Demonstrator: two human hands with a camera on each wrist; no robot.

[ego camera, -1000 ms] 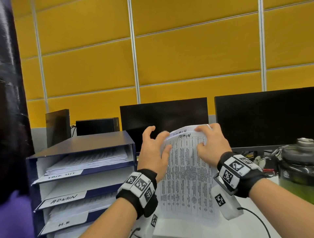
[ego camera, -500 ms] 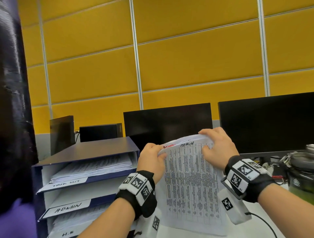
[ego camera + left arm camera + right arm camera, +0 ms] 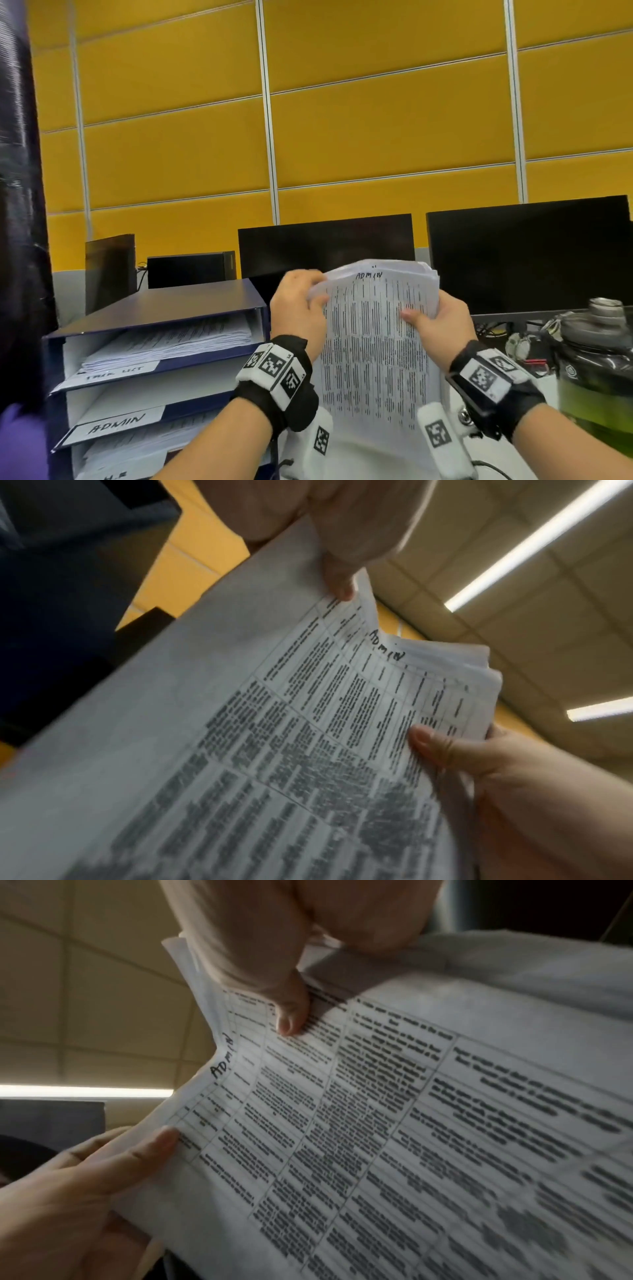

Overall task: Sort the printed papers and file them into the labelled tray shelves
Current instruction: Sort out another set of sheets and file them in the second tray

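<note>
I hold a stack of printed papers (image 3: 373, 342) upright in front of me, its top sheet a table with "ADMIN" handwritten at the top. My left hand (image 3: 298, 308) pinches the upper left corner of the front sheet, and in the left wrist view the papers (image 3: 308, 723) fill the frame. My right hand (image 3: 435, 322) grips the stack's right edge, thumb on the front, as the right wrist view of the papers (image 3: 377, 1123) confirms. To the left stands a blue tray shelf unit (image 3: 164, 301) with labelled shelves; one label (image 3: 116, 423) reads "ADMIN".
Two dark monitors (image 3: 325, 246) stand behind the papers before a yellow panelled wall. A large bottle of green liquid (image 3: 599, 377) sits at the right edge, with cables beside it. The top and lowest visible shelves hold papers.
My right hand has slid from the stack's top edge down to its right edge. My left hand has closed on the upper left corner. The view has tilted and the papers stand higher.
</note>
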